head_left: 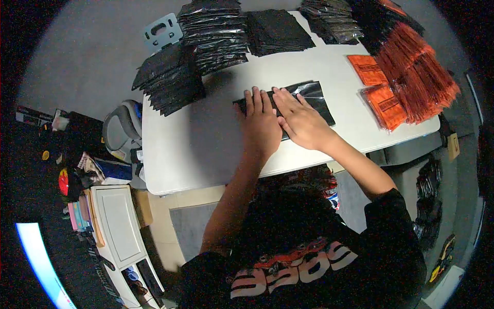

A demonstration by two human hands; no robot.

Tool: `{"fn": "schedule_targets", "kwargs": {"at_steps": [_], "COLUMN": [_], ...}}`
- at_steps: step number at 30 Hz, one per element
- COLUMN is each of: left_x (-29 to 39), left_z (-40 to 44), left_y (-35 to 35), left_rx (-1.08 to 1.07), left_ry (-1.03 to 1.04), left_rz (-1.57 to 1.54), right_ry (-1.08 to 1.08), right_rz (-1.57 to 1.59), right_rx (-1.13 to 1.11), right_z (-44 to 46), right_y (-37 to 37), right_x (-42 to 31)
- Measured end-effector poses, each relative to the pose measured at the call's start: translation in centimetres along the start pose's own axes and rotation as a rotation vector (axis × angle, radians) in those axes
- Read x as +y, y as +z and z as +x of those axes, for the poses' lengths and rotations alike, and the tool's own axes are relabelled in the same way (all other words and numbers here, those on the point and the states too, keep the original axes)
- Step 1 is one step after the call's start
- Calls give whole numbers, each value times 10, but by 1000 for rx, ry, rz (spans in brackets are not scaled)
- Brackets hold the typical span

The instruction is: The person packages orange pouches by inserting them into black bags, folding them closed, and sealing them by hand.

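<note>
A black plastic packet [321, 105] lies flat on the white table [206, 159], near its front edge. Both palms face down on it. My left hand [261, 121] covers the packet's left part, its fingers stretched toward the far side. Over the middle rests my right hand [303, 121], fingers extended and slightly spread, its thumb close to my left hand. The packet's right end shows, shiny and creased. Neither hand grips anything.
Stacks of black packets [213, 36] line the table's far and left sides. Orange packets [368, 69] and a large orange pile [417, 77] are at the right. A grey chair [123, 131] and white cabinet [121, 224] stand left.
</note>
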State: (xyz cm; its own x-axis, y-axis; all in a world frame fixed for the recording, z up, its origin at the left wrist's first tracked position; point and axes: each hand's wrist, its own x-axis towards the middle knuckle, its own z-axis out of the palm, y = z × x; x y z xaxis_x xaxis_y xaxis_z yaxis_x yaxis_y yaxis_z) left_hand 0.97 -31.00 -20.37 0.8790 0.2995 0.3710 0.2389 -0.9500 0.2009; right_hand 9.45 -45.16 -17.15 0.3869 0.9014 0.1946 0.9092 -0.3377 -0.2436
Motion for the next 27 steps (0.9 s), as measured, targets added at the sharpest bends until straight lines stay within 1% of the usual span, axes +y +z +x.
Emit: {"fn": "schedule_targets", "kwargs": {"at_steps": [3, 6, 8, 11, 12, 14, 18, 20, 25, 27], "left_x": [2, 0, -8, -17, -21, -27, -22, -18, -17, -15], "left_z": [0, 0, 4, 20, 18, 14, 11, 9, 9, 12], "left_y": [-6, -14, -9, -13, -8, 0, -8, -8, -3, -10], "left_rx": [-15, -43, -75, -119, -120, -34, -15, 31, 24, -21], "left_ry": [-17, 1, 50, 50, 47, 101, 122, 123, 104, 114], "left_rz": [-20, 46, -7, -34, -33, -47, -16, -25, -42, -68], "right_ry": [-2, -22, -3, 2, 0, 1, -4, 6, 57, 81], "right_rz": [-21, -74, -70, -71, -70, -69, -87, -48, -94, -125], "right_rx": [2, -5, -41, -38, -40, -42, -56, -60, -95, -134], "right_z": [0, 1, 2, 1, 1, 2, -1, -4, -10, -11], "right_y": [0, -2, -6, -6, -6, -6, -6, -9, -17, -20], "right_x": [1, -1, -2, -3, -3, -3, 4, 6, 11, 11]}}
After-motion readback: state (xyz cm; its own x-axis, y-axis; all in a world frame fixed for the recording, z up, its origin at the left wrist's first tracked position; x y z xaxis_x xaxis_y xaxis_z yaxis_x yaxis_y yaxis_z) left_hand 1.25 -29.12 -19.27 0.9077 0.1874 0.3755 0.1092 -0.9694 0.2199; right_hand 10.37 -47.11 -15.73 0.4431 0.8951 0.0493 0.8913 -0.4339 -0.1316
